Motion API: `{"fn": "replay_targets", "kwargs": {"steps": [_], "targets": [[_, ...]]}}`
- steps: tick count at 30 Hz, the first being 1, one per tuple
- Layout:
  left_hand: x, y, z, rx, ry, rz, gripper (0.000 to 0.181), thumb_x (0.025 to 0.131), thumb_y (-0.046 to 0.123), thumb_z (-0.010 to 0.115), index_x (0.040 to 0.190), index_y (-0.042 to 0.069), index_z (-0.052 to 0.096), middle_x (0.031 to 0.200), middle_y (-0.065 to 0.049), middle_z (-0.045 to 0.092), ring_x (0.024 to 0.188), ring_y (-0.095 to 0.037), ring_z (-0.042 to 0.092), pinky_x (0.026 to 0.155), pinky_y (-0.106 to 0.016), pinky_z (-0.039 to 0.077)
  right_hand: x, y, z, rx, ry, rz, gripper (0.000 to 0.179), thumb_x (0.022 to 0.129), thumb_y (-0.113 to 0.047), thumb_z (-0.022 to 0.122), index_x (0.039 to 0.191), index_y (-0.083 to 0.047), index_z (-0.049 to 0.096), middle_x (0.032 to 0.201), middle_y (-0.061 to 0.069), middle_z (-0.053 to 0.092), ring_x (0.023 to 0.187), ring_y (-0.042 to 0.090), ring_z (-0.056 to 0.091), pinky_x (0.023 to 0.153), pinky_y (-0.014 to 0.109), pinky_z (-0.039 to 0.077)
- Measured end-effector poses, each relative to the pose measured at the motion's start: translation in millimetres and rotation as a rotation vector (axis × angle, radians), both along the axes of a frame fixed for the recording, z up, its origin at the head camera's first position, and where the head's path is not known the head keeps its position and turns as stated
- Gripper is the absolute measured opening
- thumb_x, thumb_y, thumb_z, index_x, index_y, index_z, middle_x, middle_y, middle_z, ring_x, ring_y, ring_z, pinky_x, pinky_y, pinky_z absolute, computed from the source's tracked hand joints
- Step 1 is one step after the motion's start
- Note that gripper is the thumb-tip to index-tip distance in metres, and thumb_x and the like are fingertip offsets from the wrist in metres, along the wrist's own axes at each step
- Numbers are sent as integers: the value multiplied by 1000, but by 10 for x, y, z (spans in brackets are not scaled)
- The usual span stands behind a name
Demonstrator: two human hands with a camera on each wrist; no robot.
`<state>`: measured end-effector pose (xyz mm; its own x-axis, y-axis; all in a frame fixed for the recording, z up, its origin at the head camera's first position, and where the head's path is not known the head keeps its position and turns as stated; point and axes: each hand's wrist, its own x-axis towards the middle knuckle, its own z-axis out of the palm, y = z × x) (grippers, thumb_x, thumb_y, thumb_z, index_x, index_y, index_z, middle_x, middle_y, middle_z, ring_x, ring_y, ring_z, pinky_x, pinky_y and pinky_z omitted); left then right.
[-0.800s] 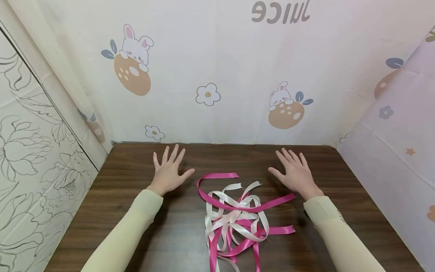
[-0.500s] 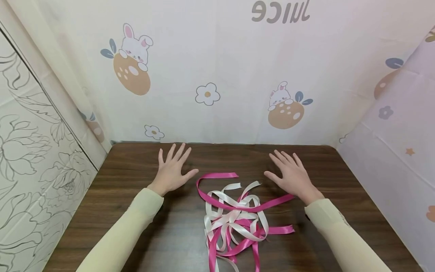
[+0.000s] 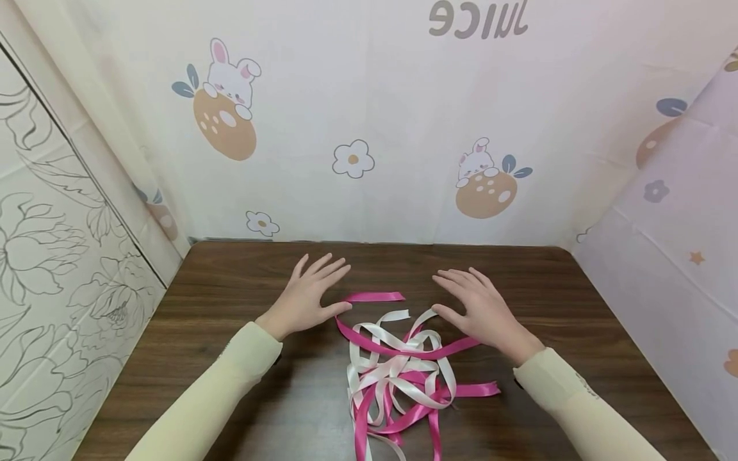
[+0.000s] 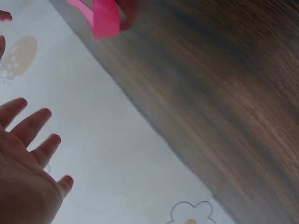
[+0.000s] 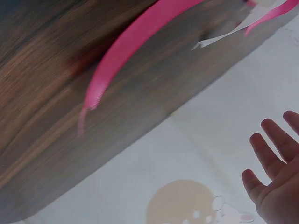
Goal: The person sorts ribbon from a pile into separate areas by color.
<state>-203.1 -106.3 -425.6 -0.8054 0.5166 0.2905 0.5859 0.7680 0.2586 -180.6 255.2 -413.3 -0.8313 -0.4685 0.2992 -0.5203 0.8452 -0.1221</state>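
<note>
A loose tangle of satin ribbons, white ribbon (image 3: 395,366) and magenta ribbon (image 3: 369,342), lies in the middle of the table. To its upper left my left hand (image 3: 307,298) hovers with fingers extended, its thumb over part of a magenta strand. On the other side my right hand (image 3: 481,310) is held palm down, fingers straight, over the end of another magenta strand. Neither hand holds anything. In the left wrist view the left hand (image 4: 25,172) shows spread fingers; a magenta ribbon end (image 4: 106,21) is apart from it. The right wrist view shows the right hand (image 5: 278,177) clear of the ribbons.
The dark wood-grain table (image 3: 202,294) ends at a printed curtain (image 3: 398,115) behind. A white panel with line-drawn flowers (image 3: 46,275) stands at the left; a curtain with small prints (image 3: 680,256) hangs at the right.
Both hands have moved inward toward the ribbons, the left to the right and the right to the left. Their fingers have come closer together. The ribbons have not moved.
</note>
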Motion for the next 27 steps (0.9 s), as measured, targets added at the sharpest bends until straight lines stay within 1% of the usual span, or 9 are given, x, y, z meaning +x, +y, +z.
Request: {"fn": "replay_targets", "kwargs": {"steps": [4, 8, 12, 17, 22, 27], "targets": [[48, 51, 15, -4, -23, -65, 72, 84, 56, 65, 145, 25, 43, 150, 2, 44, 146, -24, 30, 119, -57, 9, 63, -95, 19, -12, 16, 51, 60, 82, -45, 72, 134, -20, 56, 137, 3, 57, 131, 24, 48, 116, 51, 24], [83, 108, 4, -17, -38, -127, 69, 83, 53, 68, 142, 26, 46, 147, 4, 48, 144, -22, 34, 120, -54, 10, 134, -194, 51, -37, 29, 107, 57, 80, -43, 74, 130, -20, 60, 133, 2, 60, 126, 21, 53, 114, 49, 26], [123, 157, -9, -20, -55, -180, 66, 83, 50, 69, 141, 25, 49, 145, 3, 51, 142, -22, 37, 120, -53, 11, 197, -275, 66, -57, 18, 146, 53, 80, -43, 74, 126, -20, 62, 130, 0, 62, 124, 18, 54, 114, 49, 28], [177, 198, -30, -39, -105, -233, 61, 86, 50, 66, 139, 25, 51, 142, 5, 54, 141, -21, 39, 120, -52, 14, 253, -334, 26, -71, -6, 168, 48, 79, -38, 76, 123, -21, 65, 126, -3, 64, 122, 15, 56, 114, 47, 29], [211, 234, -77, -40, -147, -287, 56, 87, 46, 66, 135, 20, 56, 136, 6, 59, 136, -19, 46, 120, -49, 20, 292, -377, -38, -79, -4, 207, 44, 78, -35, 78, 118, -20, 68, 121, -4, 66, 118, 15, 58, 112, 47, 31], [232, 282, -132, -30, -154, -340, 50, 87, 42, 68, 129, 16, 62, 129, 4, 64, 128, -17, 54, 118, -47, 27, 332, -432, -82, -66, -13, 264, 37, 80, -34, 76, 113, -18, 70, 116, -4, 68, 114, 15, 61, 109, 47, 35]]}}
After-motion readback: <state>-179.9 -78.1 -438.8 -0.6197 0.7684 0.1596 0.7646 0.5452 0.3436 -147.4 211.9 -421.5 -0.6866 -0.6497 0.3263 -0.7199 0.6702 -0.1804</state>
